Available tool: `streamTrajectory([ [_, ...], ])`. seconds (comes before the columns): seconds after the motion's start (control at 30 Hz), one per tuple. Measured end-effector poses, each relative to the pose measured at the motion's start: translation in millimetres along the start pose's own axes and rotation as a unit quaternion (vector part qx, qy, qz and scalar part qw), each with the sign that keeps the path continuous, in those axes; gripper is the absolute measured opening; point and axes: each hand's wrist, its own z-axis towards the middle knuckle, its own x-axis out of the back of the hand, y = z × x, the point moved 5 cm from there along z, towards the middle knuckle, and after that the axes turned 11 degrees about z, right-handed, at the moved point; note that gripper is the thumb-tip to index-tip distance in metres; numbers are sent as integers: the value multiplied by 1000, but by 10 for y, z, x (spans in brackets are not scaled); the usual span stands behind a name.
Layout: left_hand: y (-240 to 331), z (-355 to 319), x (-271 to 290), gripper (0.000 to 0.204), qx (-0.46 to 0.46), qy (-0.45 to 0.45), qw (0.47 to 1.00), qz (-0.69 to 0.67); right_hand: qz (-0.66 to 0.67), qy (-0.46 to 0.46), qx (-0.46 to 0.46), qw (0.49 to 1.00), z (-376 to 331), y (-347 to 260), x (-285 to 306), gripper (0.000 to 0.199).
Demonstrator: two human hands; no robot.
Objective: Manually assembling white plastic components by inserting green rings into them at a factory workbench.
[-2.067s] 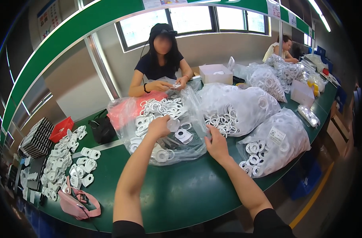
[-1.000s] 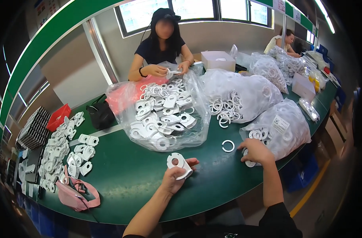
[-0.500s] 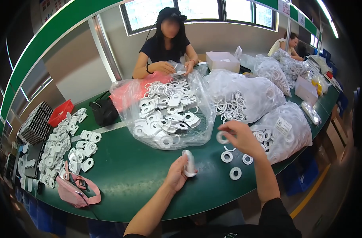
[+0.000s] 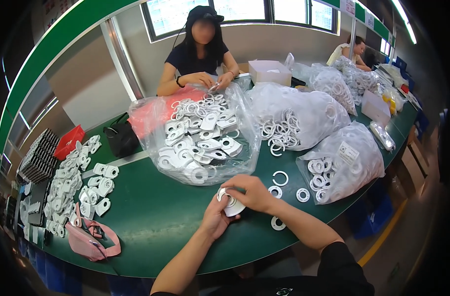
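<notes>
Above the near part of the green table, my left hand (image 4: 215, 219) grips a white plastic part (image 4: 234, 210) with a rounded end. My right hand (image 4: 255, 194) is closed against that part from above, its fingers on a white ring (image 4: 222, 193). The ring lies at the part's upper face; my fingers hide whether it is seated. To the right of my hands lie a C-shaped white ring (image 4: 280, 178) and flat white discs with centre holes, one (image 4: 303, 195) near a bag and another (image 4: 278, 224) by my right forearm.
A clear bag of white parts (image 4: 200, 175) stands ahead, with a person (image 4: 195, 59) handling pieces behind it. Bags of rings (image 4: 304, 111) and discs (image 4: 355, 153) are at right. White parts (image 4: 67, 190), a pink pouch (image 4: 89, 240) and a red bin (image 4: 69, 142) are at left.
My right hand has moved left from above the discs, bringing the white ring to the part in my left hand. The part is now tilted, with its face showing more.
</notes>
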Motion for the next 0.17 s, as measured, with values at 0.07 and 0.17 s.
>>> streamTrajectory([
  [0.07,48,-21,-38,29,-2,16,999,-30,-91,30,33,995,107,-118,236,16],
  [0.17,114,-10,-13,33,-2,26,999,44,-141,25,-145,979,99,133,765,16],
])
